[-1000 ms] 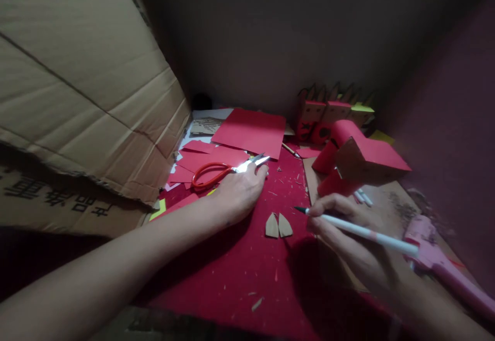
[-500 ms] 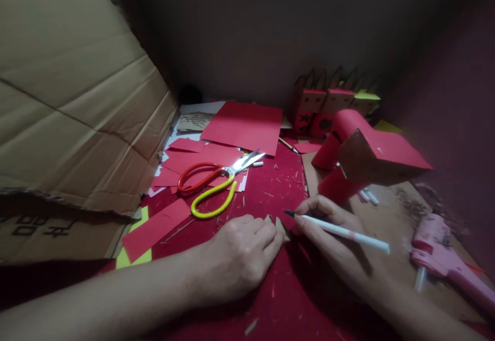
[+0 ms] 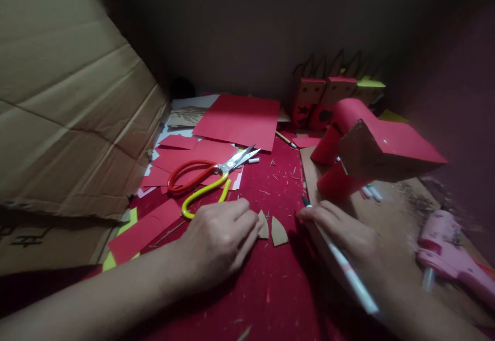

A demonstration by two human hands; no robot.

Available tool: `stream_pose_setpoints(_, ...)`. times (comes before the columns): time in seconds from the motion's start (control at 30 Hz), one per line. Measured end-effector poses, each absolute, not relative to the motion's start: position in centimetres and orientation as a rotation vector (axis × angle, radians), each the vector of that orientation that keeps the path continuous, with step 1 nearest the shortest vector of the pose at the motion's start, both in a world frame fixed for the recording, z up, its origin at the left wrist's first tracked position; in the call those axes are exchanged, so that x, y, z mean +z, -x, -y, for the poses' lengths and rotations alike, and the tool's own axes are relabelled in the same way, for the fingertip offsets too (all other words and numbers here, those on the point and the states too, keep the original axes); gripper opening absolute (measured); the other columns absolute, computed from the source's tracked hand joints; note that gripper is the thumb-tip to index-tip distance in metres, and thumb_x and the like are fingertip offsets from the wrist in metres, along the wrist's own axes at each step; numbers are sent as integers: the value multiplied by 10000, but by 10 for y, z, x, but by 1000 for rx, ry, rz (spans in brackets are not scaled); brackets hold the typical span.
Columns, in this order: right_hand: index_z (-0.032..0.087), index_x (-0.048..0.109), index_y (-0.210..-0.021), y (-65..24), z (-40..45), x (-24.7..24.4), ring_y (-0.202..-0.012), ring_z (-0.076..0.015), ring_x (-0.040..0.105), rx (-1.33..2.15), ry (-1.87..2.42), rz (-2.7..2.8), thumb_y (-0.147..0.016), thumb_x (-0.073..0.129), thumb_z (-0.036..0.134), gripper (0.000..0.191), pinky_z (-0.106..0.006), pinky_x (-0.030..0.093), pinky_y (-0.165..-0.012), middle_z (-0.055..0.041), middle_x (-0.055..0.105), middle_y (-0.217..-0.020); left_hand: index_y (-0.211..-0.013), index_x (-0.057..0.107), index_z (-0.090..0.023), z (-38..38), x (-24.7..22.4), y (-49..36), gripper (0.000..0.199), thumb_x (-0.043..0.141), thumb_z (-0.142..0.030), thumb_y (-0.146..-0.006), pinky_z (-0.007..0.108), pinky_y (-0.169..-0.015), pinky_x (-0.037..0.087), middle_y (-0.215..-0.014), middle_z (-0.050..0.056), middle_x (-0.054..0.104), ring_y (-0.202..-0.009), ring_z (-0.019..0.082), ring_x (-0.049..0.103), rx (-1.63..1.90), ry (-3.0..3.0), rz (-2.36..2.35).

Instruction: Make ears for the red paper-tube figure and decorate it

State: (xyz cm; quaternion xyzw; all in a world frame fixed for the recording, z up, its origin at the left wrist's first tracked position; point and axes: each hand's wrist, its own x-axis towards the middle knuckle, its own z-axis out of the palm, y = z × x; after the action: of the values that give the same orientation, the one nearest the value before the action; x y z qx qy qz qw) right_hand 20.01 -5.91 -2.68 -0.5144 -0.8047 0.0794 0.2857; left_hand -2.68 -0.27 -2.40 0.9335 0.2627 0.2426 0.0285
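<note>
My left hand [image 3: 222, 235] rests on the red table surface with its fingers curled together. Its fingertips are at the left edge of a small pointed cardboard piece [image 3: 264, 226], partly covering it. Just right of that lies a second pointed cardboard piece [image 3: 278, 232], free of both hands. My right hand [image 3: 340, 232] grips a white marker [image 3: 353, 279], its dark green tip pointing away from me, apart from the cardboard pieces. Beyond my left hand lie scissors [image 3: 228, 165] with one red and one yellow handle, blades partly apart.
Red paper sheets [image 3: 240, 122] are stacked at the back. A large cardboard panel [image 3: 69, 98] rises at left. At right, a red paper-and-cardboard figure [image 3: 390, 145] stands on a cardboard base [image 3: 390, 212], near a pink glue gun [image 3: 444, 253]. Similar figures [image 3: 328, 96] stand behind.
My left hand has shifted left, uncovering more of the two cardboard pieces. My right hand has moved right with the marker, which now tilts more steeply. The view has shifted slightly.
</note>
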Motion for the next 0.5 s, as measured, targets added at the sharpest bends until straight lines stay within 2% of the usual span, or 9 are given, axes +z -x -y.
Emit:
stream_pose_setpoints(0.1, 149, 575, -1097, -202, 59, -27, -705, -208, 620, -152, 1435, 2317, -804, 351, 7, 396, -302, 484, -560, -117, 620, -903, -729, 574, -133, -8, -18, 33, 232, 433, -173, -908, 255, -548, 369, -672, 27, 513, -586, 117, 451, 782, -2773, -961)
stream_pose_setpoints(0.2, 49, 593, -1080, -202, 58, -20, -751, -274, 605, -465, 1373, 2424, -734, 391, -6, 405, -373, 478, -599, -189, 636, -906, -801, 588, -137, -16, -14, 38, 178, 445, -170, -902, 243, -568, 386, -711, 27, 538, -613, 113, 478, 819, -2708, -1049)
stream_pose_setpoints(0.27, 43, 626, -1012, -205, 56, -15, -696, -283, 588, -541, 1383, 2460, -686, 426, 17, 383, -395, 452, -590, -180, 635, -831, -814, 594, -142, -19, -14, 39, 175, 446, -176, -901, 245, -581, 396, -721, 27, 543, -626, 116, 490, 799, -2687, -1089)
stream_pose_setpoints(0.4, 145, 646, -766, -215, 53, -9, -528, -232, 537, -499, 1517, 2506, -659, 437, 32, 261, -356, 363, -511, -95, 582, -629, -845, 611, -135, -24, -17, 40, 188, 441, -190, -902, 261, -615, 423, -753, 40, 565, -656, 127, 525, 774, -2685, -1122)
stream_pose_setpoints(0.5, 180, 614, -673, -221, 52, -9, -516, -223, 526, -433, 1576, 2539, -649, 456, 52, 205, -347, 325, -512, -72, 552, -561, -880, 623, -128, -27, -19, 41, 205, 433, -200, -904, 274, -631, 434, -794, 57, 584, -674, 137, 546, 758, -2708, -1168)
